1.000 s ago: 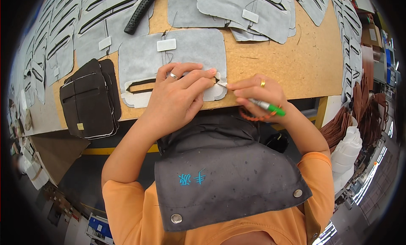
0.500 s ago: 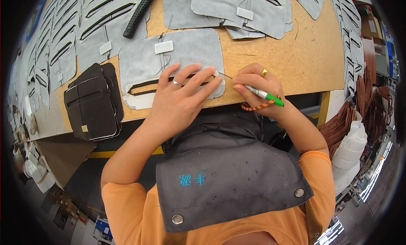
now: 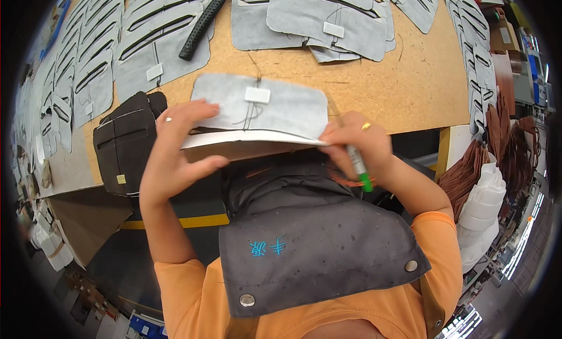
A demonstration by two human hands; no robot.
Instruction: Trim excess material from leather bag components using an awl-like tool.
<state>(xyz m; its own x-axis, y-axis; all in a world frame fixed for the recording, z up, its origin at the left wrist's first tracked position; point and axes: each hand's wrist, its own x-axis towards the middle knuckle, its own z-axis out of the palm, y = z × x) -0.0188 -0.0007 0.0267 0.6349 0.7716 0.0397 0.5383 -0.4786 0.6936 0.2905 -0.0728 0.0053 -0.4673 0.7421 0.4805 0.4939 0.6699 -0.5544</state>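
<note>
A grey fabric panel (image 3: 287, 105) with a small white tag on threads is tilted at the table's front edge, its near long edge lifted and showing a white strip. My right hand (image 3: 360, 143) pinches the panel's near right corner. The same hand also keeps a silver pen (image 3: 356, 161) with a green end, pointing down toward me; an orange cord beside it is blurred. My left hand (image 3: 178, 149) is open around the panel's left end, thumb apart from the fingers; whether the fingers touch the panel I cannot tell.
Dark brown stitched panels (image 3: 126, 143) lie stacked at the table's left front edge. Rows of slotted grey panels (image 3: 167, 52) cover the far left, with a black perforated handle (image 3: 202, 28) across them. More grey panels (image 3: 328, 23) lie at the back. Brown strips (image 3: 468, 169) hang at right.
The panel lay flat and now its near edge is raised. My left hand moved from its middle to its left end and spread. My right hand has taken its near right corner.
</note>
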